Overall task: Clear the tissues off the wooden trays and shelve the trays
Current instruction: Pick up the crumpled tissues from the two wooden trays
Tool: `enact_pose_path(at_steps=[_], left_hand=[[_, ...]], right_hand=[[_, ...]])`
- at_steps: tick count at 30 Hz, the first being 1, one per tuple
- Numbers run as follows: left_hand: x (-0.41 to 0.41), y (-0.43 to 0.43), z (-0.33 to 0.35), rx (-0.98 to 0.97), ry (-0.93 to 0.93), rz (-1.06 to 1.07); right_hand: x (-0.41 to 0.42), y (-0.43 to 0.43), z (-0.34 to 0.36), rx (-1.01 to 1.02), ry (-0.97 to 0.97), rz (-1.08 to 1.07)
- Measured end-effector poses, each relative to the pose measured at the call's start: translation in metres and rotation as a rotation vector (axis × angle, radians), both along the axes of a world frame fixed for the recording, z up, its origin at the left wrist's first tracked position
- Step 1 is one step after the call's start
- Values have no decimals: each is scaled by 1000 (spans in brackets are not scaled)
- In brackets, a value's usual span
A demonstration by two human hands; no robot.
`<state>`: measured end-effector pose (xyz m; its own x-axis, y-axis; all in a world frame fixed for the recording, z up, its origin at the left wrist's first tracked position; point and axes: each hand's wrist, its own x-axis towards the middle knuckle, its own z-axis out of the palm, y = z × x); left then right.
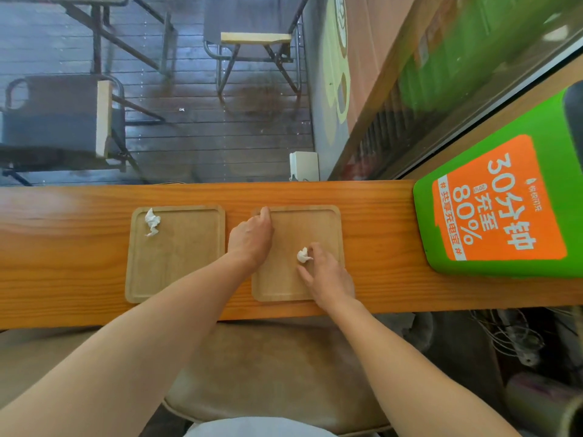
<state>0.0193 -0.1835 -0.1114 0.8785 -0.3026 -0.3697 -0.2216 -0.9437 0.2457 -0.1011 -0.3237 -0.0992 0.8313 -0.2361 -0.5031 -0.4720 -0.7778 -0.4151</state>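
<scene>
1. Tissue (303,255), crumpled into a small wad, is seen lying on the right tray (296,222), toward its near right part; the right hand (328,275) is placed just beside it, thumb and forefinger spread apart on either side of the wad and not yet closed on it.
2. Direction of reach: the wad lies immediately ahead and slightly left of the right hand, which is clearly the nearer of the two. No long axis can be made out in the wad.
3. Left hand (252,236) is laid on the left edge of the same tray, fingers curled at the far left corner; whether the rim is actually gripped cannot be told.
4. Left tray (176,266) holds a second tissue (152,222) in its far left corner, untouched.
5. Both trays rest side by side, apart, on the wooden table (378,247); no shelf is visible.
</scene>
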Motion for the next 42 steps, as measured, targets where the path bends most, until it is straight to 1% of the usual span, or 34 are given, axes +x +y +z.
enact_pose_path(at_steps=[5, 7, 11, 14, 16, 19, 24, 27, 29, 31, 34, 37, 42], left_hand=[[-4, 7, -1, -64, 36, 68], [-9, 11, 0, -79, 59, 39], [-24, 24, 1, -75, 69, -88], [-35, 35, 4, -46, 65, -113], [-41, 42, 7, -47, 83, -83], [-45, 56, 12, -101, 136, -21], [-47, 86, 26, -125, 144, 96], [-45, 107, 37, -133, 159, 179], [-43, 123, 43, -146, 158, 243], [-42, 139, 48, -137, 158, 298], [-34, 161, 50, -51, 167, 304], [-19, 180, 49, 11, 122, 305], [15, 199, 48, 10, 45, 405]], right_hand=[[10, 8, -1, -9, 41, 48], [12, 10, -4, -19, 31, 52], [13, 9, -5, -40, 66, 39], [12, 9, -5, -44, 103, 27], [11, 10, -5, -47, 126, 33], [13, 15, -4, -55, 143, 51], [31, 36, 3, 27, 131, 63], [43, 52, 9, 79, 120, 151], [49, 63, 11, 82, 108, 225], [55, 74, 14, 85, 103, 254], [60, 86, 16, 130, 108, 226], [63, 94, 16, 139, 137, 203], [63, 94, 14, 118, 229, 87]])
